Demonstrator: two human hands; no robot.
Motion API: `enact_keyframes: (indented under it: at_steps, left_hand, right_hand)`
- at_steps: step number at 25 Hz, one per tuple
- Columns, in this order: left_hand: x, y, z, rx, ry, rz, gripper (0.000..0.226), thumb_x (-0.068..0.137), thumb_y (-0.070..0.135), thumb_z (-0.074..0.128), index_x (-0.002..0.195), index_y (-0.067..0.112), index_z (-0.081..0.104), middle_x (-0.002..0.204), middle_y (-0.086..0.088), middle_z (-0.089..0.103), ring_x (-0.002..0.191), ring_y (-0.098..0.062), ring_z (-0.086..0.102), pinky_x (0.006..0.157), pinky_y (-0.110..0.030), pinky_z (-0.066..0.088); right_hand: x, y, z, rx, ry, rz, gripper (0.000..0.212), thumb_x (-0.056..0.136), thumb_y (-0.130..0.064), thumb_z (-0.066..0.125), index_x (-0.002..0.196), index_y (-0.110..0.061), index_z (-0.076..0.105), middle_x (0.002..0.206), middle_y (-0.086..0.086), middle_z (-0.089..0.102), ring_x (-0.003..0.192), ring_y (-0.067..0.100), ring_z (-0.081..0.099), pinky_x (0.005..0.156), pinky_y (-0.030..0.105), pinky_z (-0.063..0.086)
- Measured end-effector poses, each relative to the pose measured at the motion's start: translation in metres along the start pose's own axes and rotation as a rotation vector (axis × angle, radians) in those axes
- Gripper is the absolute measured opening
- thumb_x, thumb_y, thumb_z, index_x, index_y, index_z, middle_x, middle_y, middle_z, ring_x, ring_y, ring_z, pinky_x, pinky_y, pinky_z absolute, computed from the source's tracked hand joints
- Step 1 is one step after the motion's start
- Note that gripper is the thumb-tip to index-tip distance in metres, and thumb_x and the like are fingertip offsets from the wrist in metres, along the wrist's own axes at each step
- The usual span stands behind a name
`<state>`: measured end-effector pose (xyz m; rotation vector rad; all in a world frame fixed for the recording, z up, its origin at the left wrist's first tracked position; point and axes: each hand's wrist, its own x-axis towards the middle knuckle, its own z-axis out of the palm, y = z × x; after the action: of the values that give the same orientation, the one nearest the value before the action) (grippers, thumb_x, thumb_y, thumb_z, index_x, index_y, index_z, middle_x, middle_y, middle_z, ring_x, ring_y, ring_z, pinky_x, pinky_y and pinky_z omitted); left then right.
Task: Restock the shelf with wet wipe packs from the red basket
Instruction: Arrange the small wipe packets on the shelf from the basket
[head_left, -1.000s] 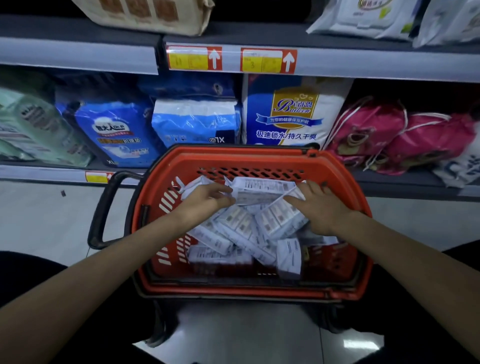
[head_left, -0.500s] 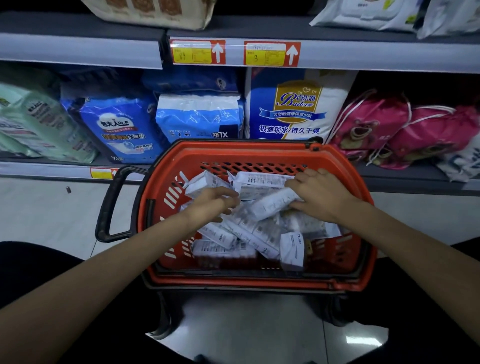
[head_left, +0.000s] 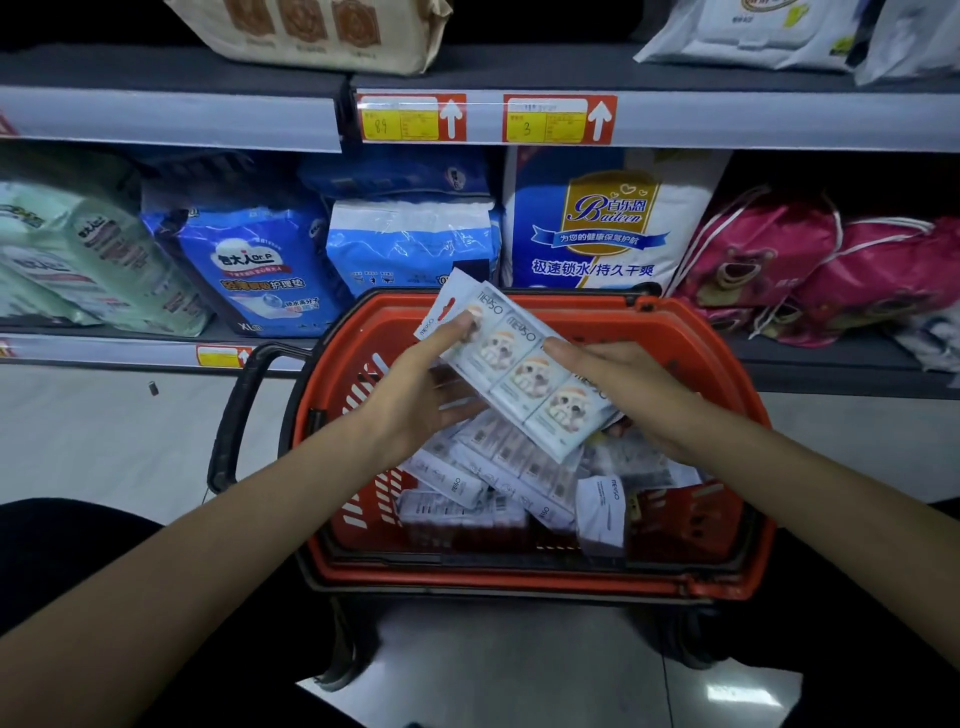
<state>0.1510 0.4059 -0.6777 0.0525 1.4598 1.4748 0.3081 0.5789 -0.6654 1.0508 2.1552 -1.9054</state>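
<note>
**Head view: wet wipe strip out of basket, not yet shelved**

Status: pick step in hand, placement pending. The wet wipe strip is held above the red basket, tilted, hang tab toward the shelving, clear of both shelves. Left hand grips the strip's left end, thumb on the printed face, fingers beneath. Right hand holds the right side, fingertips over the far edge; contact underneath is hidden.

Done, as far as visible: one strip lifted out. No matching strip shows on the upper shelf or lower shelf, so the task looks early. Left to do: shelve this strip, then the packs lying in the basket, which is far from empty.

Qty:
- Held: 1 strip, approx. 4 joined panels w/ cartoon face. A 2nd tab shows behind it, so possibly 2 strips; cannot tell.
- In basket: at least 5 packs, overlapping; exact count not readable.
- Basket: 1, w/ 1 black handle on its left.
- Price tags: 2 on upper shelf edge, 1 on lower rail.
- Soft white packs on upper shelf, top right: 2 in view.
- Large bags on lower shelf: at least 7, incl. 2 pink.
</note>
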Motion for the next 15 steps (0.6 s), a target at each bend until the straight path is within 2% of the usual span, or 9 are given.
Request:
enact_keyframes:
  at_steps: [2,4,6,8,9,11,13,15]
  left_hand:
    - [-0.003,0.003,0.001,-0.057,0.011,0.016,0.022,0.096,0.039,0.07,0.106,0.02,0.069,0.1,-0.006,0.078,0.109,-0.028,0.073,0.102,-0.048,0.058]
    - [-0.005,0.006,-0.001,-0.083,0.032,0.057,0.021,0.095,0.033,0.073,0.108,0.016,0.07,0.102,-0.007,0.079,0.109,-0.028,0.074,0.097,-0.046,0.06]
    - [-0.005,0.007,-0.001,-0.046,0.092,0.143,0.035,0.091,0.027,0.079,0.121,0.012,0.068,0.11,-0.009,0.08,0.112,-0.029,0.075,0.091,-0.044,0.063]
    - [-0.005,0.005,0.002,0.04,0.197,0.269,0.048,0.086,0.022,0.085,0.128,0.014,0.063,0.115,-0.009,0.078,0.107,-0.024,0.076,0.087,-0.044,0.064]
    - [-0.005,0.003,0.003,0.082,0.248,0.333,0.051,0.083,0.02,0.088,0.126,0.016,0.062,0.117,-0.008,0.077,0.105,-0.022,0.076,0.086,-0.043,0.065]
    - [-0.004,0.0,0.004,0.177,0.276,0.435,0.052,0.08,0.02,0.091,0.122,0.019,0.062,0.119,-0.006,0.073,0.107,-0.021,0.074,0.088,-0.042,0.063]
    - [-0.007,-0.004,0.01,0.346,0.202,0.481,0.05,0.08,0.019,0.091,0.124,0.019,0.066,0.117,0.0,0.074,0.107,-0.015,0.071,0.088,-0.034,0.059]
    - [-0.012,-0.012,0.02,0.533,0.054,0.515,0.049,0.081,0.019,0.09,0.126,0.017,0.071,0.118,0.0,0.073,0.108,-0.01,0.07,0.089,-0.023,0.055]
  right_hand:
    - [-0.001,-0.003,-0.002,0.021,-0.034,0.05,0.047,0.093,-0.055,0.067,0.107,-0.013,0.079,0.095,0.005,0.082,0.089,0.023,0.078,0.086,0.038,0.055]
    - [0.0,-0.006,-0.006,0.003,-0.05,0.063,0.041,0.092,-0.052,0.07,0.108,-0.015,0.078,0.097,0.003,0.081,0.094,0.024,0.077,0.086,0.037,0.057]
    - [0.0,-0.005,-0.008,-0.13,0.072,0.047,0.045,0.089,-0.054,0.074,0.113,-0.015,0.073,0.102,-0.001,0.078,0.099,0.024,0.074,0.089,0.042,0.059]
    - [-0.001,-0.004,-0.006,-0.36,0.29,-0.011,0.048,0.09,-0.059,0.071,0.115,-0.018,0.066,0.101,-0.007,0.069,0.095,0.019,0.069,0.086,0.041,0.057]
    - [-0.003,-0.005,-0.002,-0.326,0.296,-0.026,0.05,0.091,-0.061,0.068,0.117,-0.019,0.065,0.101,-0.005,0.069,0.09,0.019,0.071,0.083,0.041,0.059]
    - [-0.008,-0.011,0.01,0.041,0.082,0.085,0.058,0.092,-0.066,0.062,0.126,-0.018,0.064,0.108,0.01,0.076,0.089,0.026,0.078,0.084,0.044,0.064]
    - [-0.015,-0.02,0.022,0.325,-0.137,0.22,0.075,0.087,-0.075,0.059,0.133,-0.016,0.058,0.119,0.022,0.073,0.098,0.035,0.078,0.09,0.048,0.062]
    - [-0.016,-0.021,0.024,0.531,-0.185,0.251,0.092,0.076,-0.079,0.067,0.137,-0.013,0.054,0.129,0.027,0.066,0.105,0.041,0.075,0.092,0.055,0.061]
